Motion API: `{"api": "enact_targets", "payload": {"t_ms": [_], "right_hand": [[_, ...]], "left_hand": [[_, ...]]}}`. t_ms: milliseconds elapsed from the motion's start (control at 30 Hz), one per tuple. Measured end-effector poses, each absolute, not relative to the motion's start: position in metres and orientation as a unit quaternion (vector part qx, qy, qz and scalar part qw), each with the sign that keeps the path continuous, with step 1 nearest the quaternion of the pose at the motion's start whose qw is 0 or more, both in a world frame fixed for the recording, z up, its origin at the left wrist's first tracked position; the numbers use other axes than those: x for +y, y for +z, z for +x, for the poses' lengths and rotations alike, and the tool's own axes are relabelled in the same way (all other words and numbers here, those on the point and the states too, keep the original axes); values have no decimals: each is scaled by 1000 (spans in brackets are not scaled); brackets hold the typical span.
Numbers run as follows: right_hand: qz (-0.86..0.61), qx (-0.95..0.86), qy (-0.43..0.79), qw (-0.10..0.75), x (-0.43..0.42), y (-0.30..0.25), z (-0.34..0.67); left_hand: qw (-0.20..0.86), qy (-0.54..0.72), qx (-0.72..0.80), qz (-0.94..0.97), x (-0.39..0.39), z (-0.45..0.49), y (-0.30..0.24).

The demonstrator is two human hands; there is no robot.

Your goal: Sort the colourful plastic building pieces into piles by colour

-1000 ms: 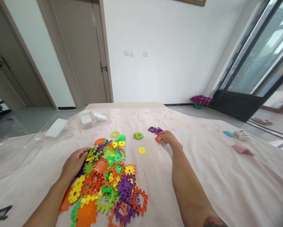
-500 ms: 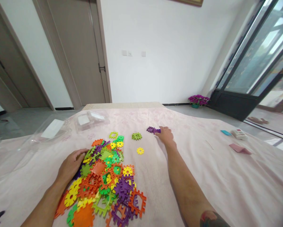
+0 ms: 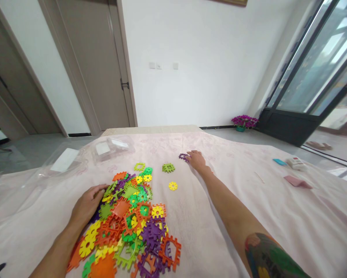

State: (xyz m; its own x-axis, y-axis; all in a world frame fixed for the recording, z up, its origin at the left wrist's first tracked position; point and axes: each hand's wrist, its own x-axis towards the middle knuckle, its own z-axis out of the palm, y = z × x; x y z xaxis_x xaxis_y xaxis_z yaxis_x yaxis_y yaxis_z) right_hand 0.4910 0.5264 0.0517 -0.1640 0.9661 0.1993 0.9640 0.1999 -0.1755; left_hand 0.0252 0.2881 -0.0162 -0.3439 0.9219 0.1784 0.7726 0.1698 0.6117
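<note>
A heap of flat plastic interlocking pieces (image 3: 133,220) in orange, green, yellow and purple lies on a pale pink cloth (image 3: 249,216). My left hand (image 3: 88,204) rests at the heap's left edge, fingers curled loosely against the pieces. My right hand (image 3: 196,160) is stretched far forward, its fingers down on a purple piece (image 3: 183,156), most of which they hide. A lone green piece (image 3: 168,167) and a small yellow gear (image 3: 172,186) lie between the heap and that hand.
Clear plastic packaging (image 3: 109,146) and a clear bag with a white card (image 3: 65,160) lie at the back left. A blue item (image 3: 279,161), a small box (image 3: 295,163) and a pink object (image 3: 295,181) sit at the right. Doors and a glass sliding door stand behind.
My right hand has reached farther forward, from an orange piece to the purple pieces, which have slid away with it. The left hand has stayed at the heap.
</note>
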Motion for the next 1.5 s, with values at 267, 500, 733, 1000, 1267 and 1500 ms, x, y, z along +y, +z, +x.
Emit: {"api": "enact_targets", "payload": {"t_ms": [267,500,733,1000,1267,1500], "right_hand": [[-641,-765,52,21,477,58,550],[-653,-756,-4,39,472,52,580],[-575,-803,77,137,462,79,508],[-284,-896,340,-40,384,90,405],[-307,-869,385,-40,378,71,399],[-314,-787,531,-7,383,62,399]], "left_hand": [[109,322,754,562,287,28,-12],[95,321,759,558,286,31,-9],[96,324,761,554,284,37,-2],[103,360,758,533,279,40,-1],[18,383,664,641,240,126,103],[74,107,302,944,174,267,98]]}}
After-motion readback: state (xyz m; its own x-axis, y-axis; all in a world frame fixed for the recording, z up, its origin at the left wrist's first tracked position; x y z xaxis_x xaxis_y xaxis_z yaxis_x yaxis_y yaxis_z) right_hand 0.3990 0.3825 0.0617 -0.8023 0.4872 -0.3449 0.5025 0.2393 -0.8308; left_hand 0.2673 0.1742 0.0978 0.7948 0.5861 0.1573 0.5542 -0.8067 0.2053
